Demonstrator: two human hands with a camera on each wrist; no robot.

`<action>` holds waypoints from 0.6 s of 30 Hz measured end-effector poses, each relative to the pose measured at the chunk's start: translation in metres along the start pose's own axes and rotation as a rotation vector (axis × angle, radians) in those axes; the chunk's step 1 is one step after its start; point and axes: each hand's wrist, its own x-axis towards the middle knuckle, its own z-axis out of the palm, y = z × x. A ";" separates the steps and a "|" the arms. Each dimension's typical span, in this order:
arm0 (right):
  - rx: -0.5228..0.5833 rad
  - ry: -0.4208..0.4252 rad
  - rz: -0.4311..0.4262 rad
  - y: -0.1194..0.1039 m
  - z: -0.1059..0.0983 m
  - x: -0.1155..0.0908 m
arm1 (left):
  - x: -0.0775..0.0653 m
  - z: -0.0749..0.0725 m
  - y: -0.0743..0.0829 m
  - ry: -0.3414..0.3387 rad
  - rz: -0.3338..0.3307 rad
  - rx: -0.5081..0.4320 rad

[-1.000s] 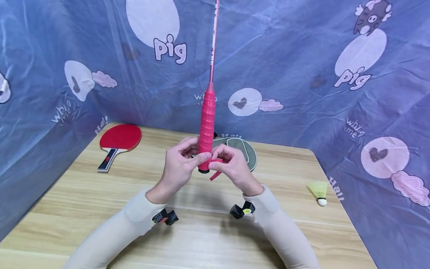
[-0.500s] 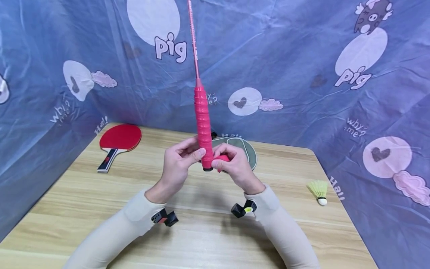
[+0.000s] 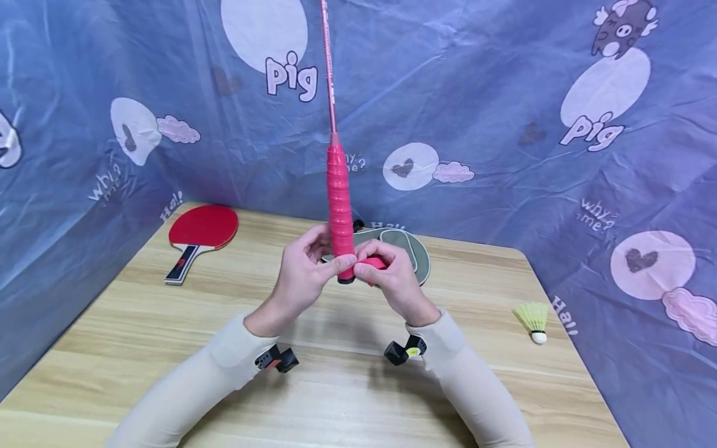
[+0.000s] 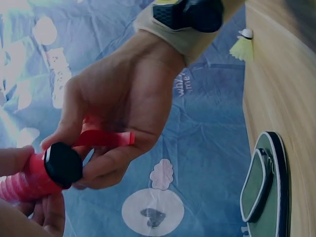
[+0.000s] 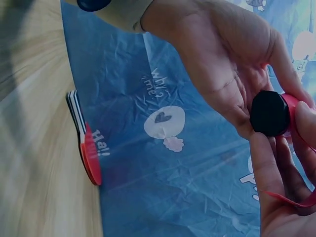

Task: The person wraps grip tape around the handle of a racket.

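A badminton racket stands nearly upright in the head view, its pink shaft running out of the top and its head out of view. Ridged red grip tape covers the handle [image 3: 338, 199], which ends in a black butt cap [image 4: 63, 165]. My left hand [image 3: 302, 264] holds the handle near its lower end, thumb across the front. Just right of it, my right hand [image 3: 390, 274] pinches the loose red tape [image 3: 375, 264] close against the handle. A short tail of this tape [image 4: 108, 138] sticks out from the right hand in the left wrist view.
A red table tennis bat [image 3: 204, 226] lies at the back left of the wooden table [image 3: 168, 348]. Behind my hands lies a grey-green case [image 3: 421, 261] with pale piping. A yellow shuttlecock [image 3: 532, 318] rests near the right edge. Blue printed cloth [image 3: 482, 112] surrounds the table.
The racket's upper part has leaned to the left. The tape tail that hung below the right hand is now gathered closer to it. My left thumb has lifted and come down again low on the handle.
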 end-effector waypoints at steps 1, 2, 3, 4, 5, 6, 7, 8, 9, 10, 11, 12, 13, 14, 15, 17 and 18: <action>0.003 -0.002 -0.001 0.000 0.000 0.000 | 0.001 -0.001 0.000 -0.017 -0.004 -0.008; 0.007 -0.004 0.001 -0.001 0.000 0.000 | 0.001 -0.002 0.000 -0.033 -0.013 -0.013; 0.011 -0.008 0.005 -0.001 0.000 0.000 | 0.001 -0.003 0.000 -0.050 -0.020 -0.016; 0.017 -0.012 0.008 -0.002 0.000 0.000 | 0.002 -0.004 0.001 -0.066 -0.031 -0.023; 0.020 -0.014 0.011 -0.003 -0.001 -0.001 | 0.002 -0.004 0.001 -0.078 -0.042 -0.031; 0.027 -0.018 0.017 -0.003 -0.001 -0.001 | 0.002 -0.004 0.001 -0.082 -0.055 -0.037; 0.034 -0.020 0.021 -0.003 -0.001 -0.001 | 0.002 -0.004 0.001 -0.081 -0.067 -0.050; 0.042 -0.020 0.024 -0.003 -0.001 -0.001 | 0.002 -0.004 0.001 -0.077 -0.079 -0.067; 0.048 -0.019 0.027 -0.003 -0.001 0.000 | 0.002 -0.004 0.001 -0.068 -0.091 -0.089; 0.053 -0.018 0.026 -0.003 -0.001 0.000 | 0.001 -0.003 0.001 -0.054 -0.103 -0.115; 0.056 -0.015 0.025 -0.003 -0.001 0.000 | 0.001 -0.003 0.000 -0.036 -0.113 -0.141; 0.060 -0.012 0.025 -0.003 -0.001 0.000 | 0.001 -0.002 0.000 -0.019 -0.124 -0.168; 0.060 -0.009 0.023 -0.003 -0.001 0.000 | 0.001 -0.001 0.000 -0.005 -0.134 -0.195; 0.059 -0.006 0.023 -0.002 0.000 0.000 | 0.001 0.001 -0.001 0.008 -0.141 -0.219; 0.059 -0.004 0.022 -0.002 0.000 0.000 | 0.001 0.002 -0.001 0.021 -0.148 -0.244; 0.058 -0.001 0.021 -0.001 0.000 0.000 | 0.001 0.004 -0.002 0.037 -0.158 -0.293; 0.058 -0.002 0.020 0.000 -0.001 -0.001 | 0.001 0.005 -0.002 0.036 -0.161 -0.314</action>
